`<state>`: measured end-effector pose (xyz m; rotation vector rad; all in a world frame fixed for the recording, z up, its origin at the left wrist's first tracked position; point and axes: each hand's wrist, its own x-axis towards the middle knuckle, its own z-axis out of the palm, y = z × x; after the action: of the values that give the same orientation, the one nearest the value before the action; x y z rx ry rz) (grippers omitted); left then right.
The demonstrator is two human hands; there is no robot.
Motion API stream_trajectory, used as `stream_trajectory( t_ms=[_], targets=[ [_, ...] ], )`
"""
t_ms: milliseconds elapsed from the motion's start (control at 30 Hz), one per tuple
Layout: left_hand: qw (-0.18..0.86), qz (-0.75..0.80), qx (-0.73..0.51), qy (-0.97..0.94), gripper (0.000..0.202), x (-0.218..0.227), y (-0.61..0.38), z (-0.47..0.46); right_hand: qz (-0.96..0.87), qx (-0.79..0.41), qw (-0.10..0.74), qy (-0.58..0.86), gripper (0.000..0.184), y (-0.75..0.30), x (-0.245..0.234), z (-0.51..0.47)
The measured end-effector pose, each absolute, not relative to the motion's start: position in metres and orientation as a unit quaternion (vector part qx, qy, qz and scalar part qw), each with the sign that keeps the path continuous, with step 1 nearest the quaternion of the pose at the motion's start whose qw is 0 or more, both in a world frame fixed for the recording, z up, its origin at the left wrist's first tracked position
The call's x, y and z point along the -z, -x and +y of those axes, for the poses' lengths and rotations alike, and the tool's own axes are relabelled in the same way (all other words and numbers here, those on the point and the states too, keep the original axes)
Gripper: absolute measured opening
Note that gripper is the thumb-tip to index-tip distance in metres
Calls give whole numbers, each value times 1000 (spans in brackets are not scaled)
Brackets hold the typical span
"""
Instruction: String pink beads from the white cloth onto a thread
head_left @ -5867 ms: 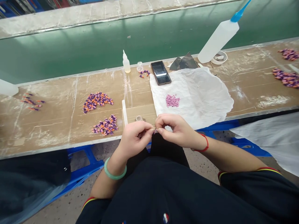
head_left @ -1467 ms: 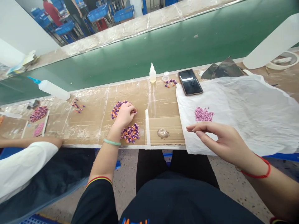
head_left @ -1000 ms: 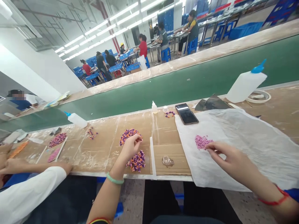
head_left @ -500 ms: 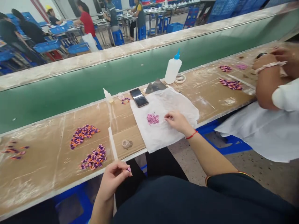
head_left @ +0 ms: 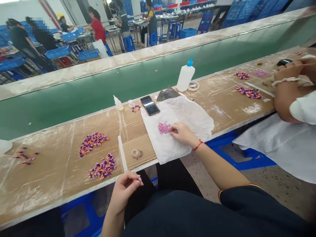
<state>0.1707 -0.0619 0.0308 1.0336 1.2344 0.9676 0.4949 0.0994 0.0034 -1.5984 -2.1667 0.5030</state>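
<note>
My right hand (head_left: 182, 135) rests on a crumpled white tissue sheet (head_left: 187, 117), its curled fingertips at the edge of a small pile of pink beads (head_left: 164, 128). Whether it has picked up a bead is hidden. Below the bench edge, my left hand (head_left: 123, 190) pinches a tiny pink-tipped piece (head_left: 138, 180) between thumb and fingers. Two heaps of purple and orange pieces (head_left: 92, 144) (head_left: 102, 167) lie on the brown bench top to the left of the tissue. A few looser pieces (head_left: 24, 157) are scattered farther left.
On the bench stand a phone (head_left: 149, 105), a small glue bottle (head_left: 118, 102), a large blue-capped bottle (head_left: 185, 76) and a glass lump on cardboard (head_left: 137, 153). A co-worker's forearm and hands (head_left: 293, 85) are at the right, beside more heaps (head_left: 249, 92). A green belt runs behind.
My right hand has slid left across the tissue to the pink beads. My left hand stays low at the bench edge with the piece. The view has shifted only slightly.
</note>
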Motion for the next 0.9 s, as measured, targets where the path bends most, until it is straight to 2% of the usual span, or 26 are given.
stream_trajectory(
  t_ms=[233, 433, 567, 667, 900],
  targets=[
    [587, 540, -480, -366, 43, -33, -182, -69, -798, -116, 223, 547, 18, -485, 2, 99],
    [589, 525, -476, -388, 47, -25, -177, -67, -795, -91, 249, 546, 17, -489, 22, 103],
    [590, 525, -476, -387, 47, -22, -177, -68, -771, -114, 304, 548, 16, -497, 26, 101],
    [590, 524, -475, -390, 46, -23, -180, -67, -737, -148, 339, 566, 19, -498, 19, 97],
    [591, 509, -465, -420, 45, -37, -192, -50, -635, -353, 467, 504, 34, -473, -20, 80]
  ],
)
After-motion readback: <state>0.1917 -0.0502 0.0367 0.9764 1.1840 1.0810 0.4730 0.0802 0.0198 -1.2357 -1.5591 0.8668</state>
